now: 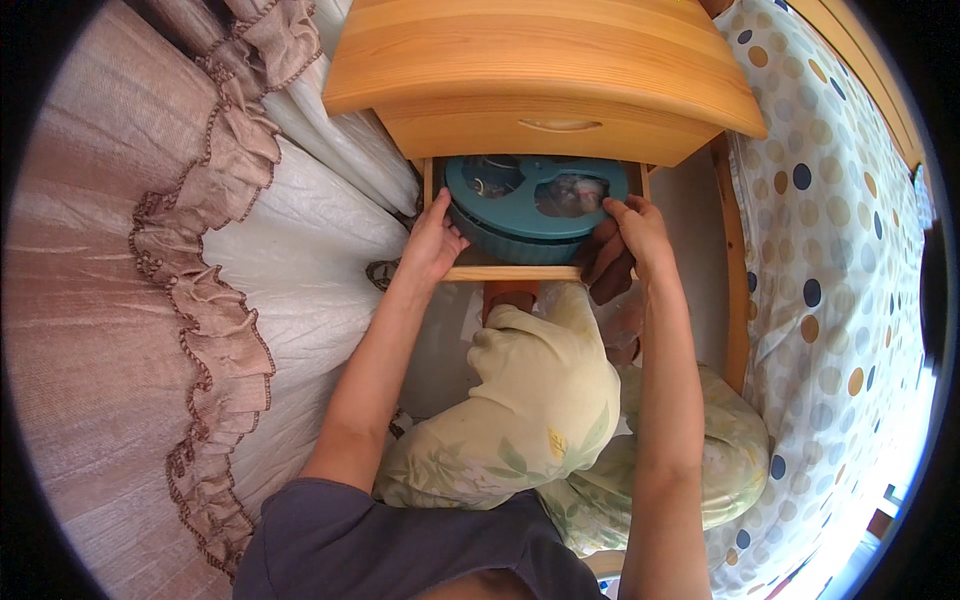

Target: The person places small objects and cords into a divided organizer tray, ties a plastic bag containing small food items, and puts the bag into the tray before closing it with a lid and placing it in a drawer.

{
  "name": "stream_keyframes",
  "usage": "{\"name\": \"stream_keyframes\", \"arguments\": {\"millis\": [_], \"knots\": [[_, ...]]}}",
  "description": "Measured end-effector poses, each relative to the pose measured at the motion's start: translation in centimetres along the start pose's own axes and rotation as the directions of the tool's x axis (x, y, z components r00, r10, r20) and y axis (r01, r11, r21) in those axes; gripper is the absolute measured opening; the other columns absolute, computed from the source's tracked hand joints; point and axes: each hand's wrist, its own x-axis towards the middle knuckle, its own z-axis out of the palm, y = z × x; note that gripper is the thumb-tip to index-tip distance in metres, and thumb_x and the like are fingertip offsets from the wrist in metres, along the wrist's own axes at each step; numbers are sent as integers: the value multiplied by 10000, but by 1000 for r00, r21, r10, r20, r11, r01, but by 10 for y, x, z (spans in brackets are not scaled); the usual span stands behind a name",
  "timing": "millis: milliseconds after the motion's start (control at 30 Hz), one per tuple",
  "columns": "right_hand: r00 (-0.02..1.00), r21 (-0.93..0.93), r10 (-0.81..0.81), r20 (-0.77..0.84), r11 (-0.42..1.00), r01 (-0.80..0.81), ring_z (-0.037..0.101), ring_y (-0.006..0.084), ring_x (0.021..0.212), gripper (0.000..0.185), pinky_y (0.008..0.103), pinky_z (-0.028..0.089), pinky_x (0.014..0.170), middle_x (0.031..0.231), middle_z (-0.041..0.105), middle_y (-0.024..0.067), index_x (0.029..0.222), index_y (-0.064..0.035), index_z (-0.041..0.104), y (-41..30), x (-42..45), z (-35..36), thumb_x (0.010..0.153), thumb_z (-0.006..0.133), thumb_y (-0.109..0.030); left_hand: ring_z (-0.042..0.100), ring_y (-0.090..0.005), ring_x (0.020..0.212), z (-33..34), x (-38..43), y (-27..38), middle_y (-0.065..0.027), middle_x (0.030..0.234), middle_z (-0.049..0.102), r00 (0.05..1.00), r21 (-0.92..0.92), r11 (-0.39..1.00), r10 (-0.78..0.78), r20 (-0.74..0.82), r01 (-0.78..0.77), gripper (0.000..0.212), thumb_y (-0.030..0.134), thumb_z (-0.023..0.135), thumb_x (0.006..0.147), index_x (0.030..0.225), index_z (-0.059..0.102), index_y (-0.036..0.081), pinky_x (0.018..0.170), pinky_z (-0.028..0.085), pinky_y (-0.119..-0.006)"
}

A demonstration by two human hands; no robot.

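A round teal plastic box (517,251) with clear windows in its lid (547,161) sits in the pulled-out lower drawer (517,273) of a wooden nightstand. Small items show dimly through the windows. At the box's left side, my left hand (437,238) has its fingertips on the rim, thumb up. My right hand (637,225) holds the lid's right edge between thumb and fingers. Beneath the right hand, a dark brown cloth (609,262) hangs over the drawer's front edge. A dark gap shows between lid and box at the front.
Above the drawer are the nightstand's top (540,52) and a closed upper drawer (555,127). Ruffled curtains (300,262) hang close on the left. A bed with a dotted sheet (817,247) stands on the right. My bent knees (547,375) are just below the drawer.
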Motion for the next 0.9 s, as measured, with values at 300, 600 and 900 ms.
{"name": "stream_keyframes", "arguments": {"millis": [300, 600, 900], "knots": [[994, 290, 114, 6, 951, -110, 582, 200, 687, 489, 321, 467, 592, 798, 615, 139, 1149, 26, 444, 1, -1, 6, 758, 686, -139, 487, -231, 1053, 15, -2, 0, -91, 1192, 506, 989, -54, 999, -16, -145, 8, 359, 324, 428, 964, 1215, 456, 68, 896, 393, -409], [987, 428, 126, 100, 890, -157, 547, 201, 649, 383, 320, 453, 567, 697, 571, 95, 1003, -6, 500, 12, 9, 1, 718, 718, -139, 452, -237, 1096, 19, -5, 0, -87, 1252, 459, 966, -10, 995, -99, -237, 99, 382, 347, 435, 958, 1247, 431, 97, 935, 365, -442], [937, 391, 151, 316, 879, -274, 618, 246, 633, 264, 320, 509, 564, 729, 638, 142, 895, -33, 624, 24, 28, -10, 782, 677, -265, 479, -216, 999, 9, 6, -9, -62, 1156, 521, 975, 3, 1000, 22, -223, -22, 370, 360, 453, 952, 1181, 478, 72, 863, 380, -410]]}}
